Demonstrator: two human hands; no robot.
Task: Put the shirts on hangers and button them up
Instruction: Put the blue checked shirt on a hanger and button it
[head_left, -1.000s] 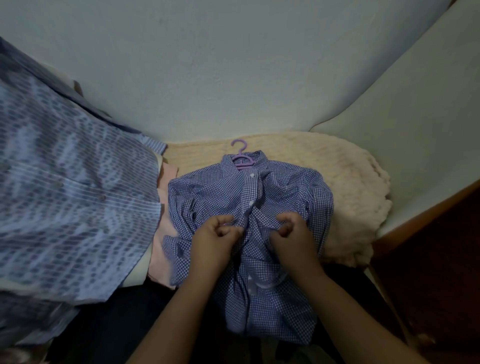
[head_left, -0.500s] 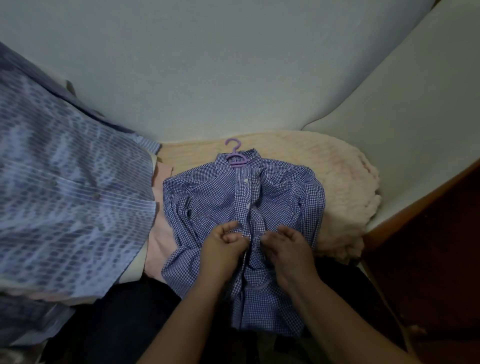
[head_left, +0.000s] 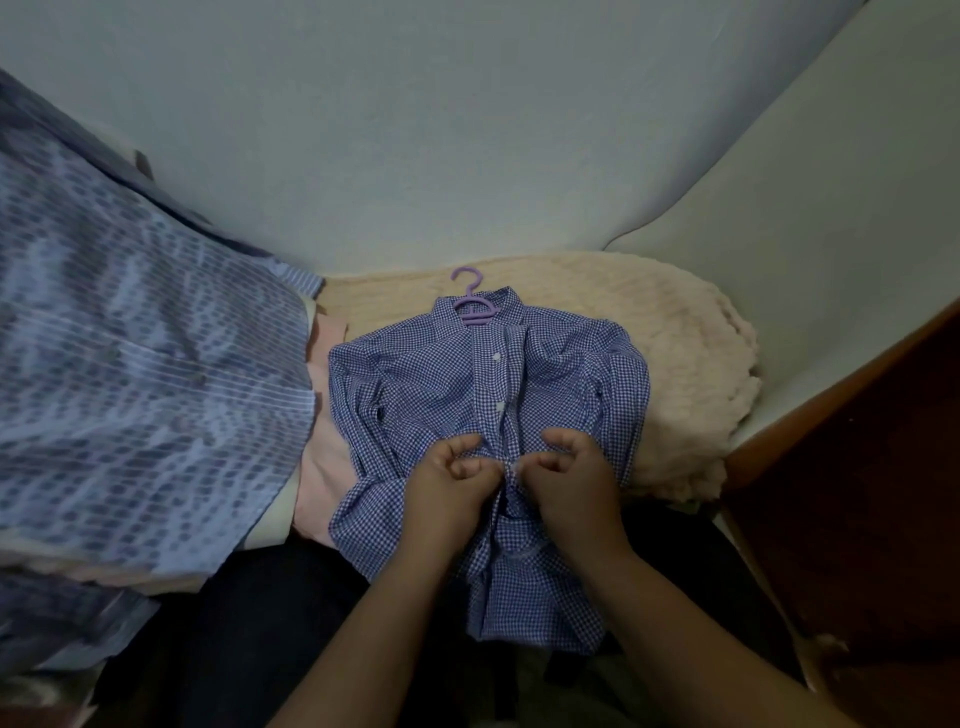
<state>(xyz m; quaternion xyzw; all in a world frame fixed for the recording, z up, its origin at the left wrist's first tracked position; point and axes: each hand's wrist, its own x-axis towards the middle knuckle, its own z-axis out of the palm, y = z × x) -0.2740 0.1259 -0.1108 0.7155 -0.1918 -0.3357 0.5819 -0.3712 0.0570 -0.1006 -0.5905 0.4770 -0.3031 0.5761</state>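
A small blue-and-white checked shirt (head_left: 431, 384) lies face up on a cream fluffy blanket (head_left: 675, 332), with a purple hanger (head_left: 471, 301) in its collar. Two white buttons show on the placket above my hands. My left hand (head_left: 449, 486) pinches the left edge of the placket at mid-shirt. My right hand (head_left: 571, 480) pinches the right edge, right beside it. Both hands meet at one white button; their fingers hide the buttonhole.
A large blue patterned shirt (head_left: 130, 395) lies spread at the left over a pink garment (head_left: 324, 457). White walls (head_left: 467, 130) close the corner behind. A dark wooden edge (head_left: 852, 467) stands at the right. Dark cloth covers my lap below.
My two hands have drawn together on the placket, from spread apart a second ago to touching at one button. The shirt's lower part has bunched slightly.
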